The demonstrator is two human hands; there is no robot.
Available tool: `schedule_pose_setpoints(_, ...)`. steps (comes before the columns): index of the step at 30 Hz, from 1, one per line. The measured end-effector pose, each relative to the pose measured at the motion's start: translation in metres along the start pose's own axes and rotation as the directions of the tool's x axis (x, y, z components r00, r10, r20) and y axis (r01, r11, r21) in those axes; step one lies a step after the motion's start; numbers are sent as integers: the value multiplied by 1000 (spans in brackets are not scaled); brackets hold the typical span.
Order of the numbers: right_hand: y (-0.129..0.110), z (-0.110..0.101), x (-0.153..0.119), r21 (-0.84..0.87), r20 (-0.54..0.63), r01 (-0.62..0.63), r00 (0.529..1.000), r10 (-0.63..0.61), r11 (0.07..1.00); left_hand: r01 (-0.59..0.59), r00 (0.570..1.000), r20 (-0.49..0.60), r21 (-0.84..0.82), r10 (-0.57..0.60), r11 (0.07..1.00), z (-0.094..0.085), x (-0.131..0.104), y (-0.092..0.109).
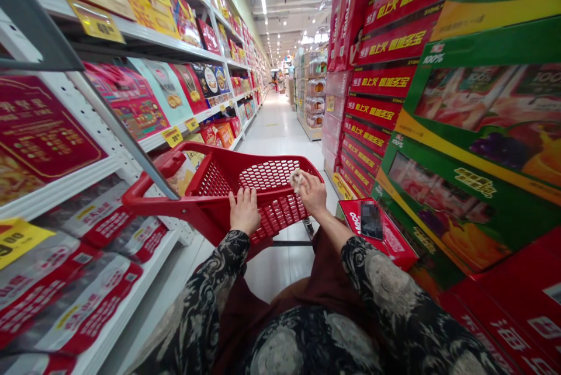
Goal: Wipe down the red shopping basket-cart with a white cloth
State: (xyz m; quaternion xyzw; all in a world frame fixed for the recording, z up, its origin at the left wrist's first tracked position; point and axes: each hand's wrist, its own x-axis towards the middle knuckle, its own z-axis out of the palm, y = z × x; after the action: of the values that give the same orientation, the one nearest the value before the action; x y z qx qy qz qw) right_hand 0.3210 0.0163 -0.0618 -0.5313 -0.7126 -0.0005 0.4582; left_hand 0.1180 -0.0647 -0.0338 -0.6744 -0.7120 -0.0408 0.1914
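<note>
A red plastic shopping cart [280,214] stands sideways in front of me, its handle end to the left. My left hand [245,210] grips the near rim, fingers curled over the edge and thumb out of sight. At the right end of the same rim, my right hand [312,193] is closed on a crumpled whitish cloth [297,179]. It could be a wad of tissue; the fingers cover part of it. The cloth is at the rim, and whether it touches the plastic is unclear.
White shelves [144,141] of boxed goods run along the left. Stacked red drink cartons [372,109] and green fruit-drink boxes [477,100] wall the right side. A red box [394,246] sits low beside my right forearm. The tiled aisle [280,124] stretches ahead.
</note>
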Motion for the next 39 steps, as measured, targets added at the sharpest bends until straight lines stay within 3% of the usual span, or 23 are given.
schedule_pose_setpoints(4,0,9,-6,-203,111,-94,987,118,975,6,1000,17,4,-6,1000,-3,0,1)
schedule_pose_setpoints(8,4,22,-10,-221,215,-73,969,121,973,4,999,33,6,-4,1000,-6,2,3)
schedule_pose_setpoints(10,-2,26,-10,-193,240,-39,967,85,980,4,999,41,-3,-4,1000,-6,3,3)
schedule_pose_setpoints(15,-26,34,-9,-112,321,182,937,-138,977,-7,999,42,-19,8,1000,-5,5,2)
schedule_pose_setpoints(18,-23,32,-6,-140,335,177,934,-122,974,-37,999,37,-29,38,999,-5,4,0)
schedule_pose_setpoints(23,2,21,2,-209,264,-11,962,67,978,-68,997,36,-30,69,997,-6,1,-1)
schedule_pose_setpoints(25,3,22,2,-191,248,-29,966,76,981,-67,996,50,-25,68,997,-5,2,0)
schedule_pose_setpoints(28,-13,32,-4,-109,264,77,964,-46,991,-63,996,58,-18,64,998,-5,4,2)
schedule_pose_setpoints(31,-38,45,-11,-44,300,226,932,-203,973,-62,996,56,-11,62,998,-6,5,3)
schedule_pose_setpoints(33,-47,50,-12,-58,328,258,917,-226,964,-70,996,59,-11,71,997,-7,5,2)
schedule_pose_setpoints(35,-45,50,-11,-95,352,257,912,-209,962,-93,994,52,-15,93,996,-6,4,-2)
schedule_pose_setpoints(39,-18,41,-1,-158,363,202,922,-134,967,-69,997,-19,-5,69,998,-2,-2,-12)
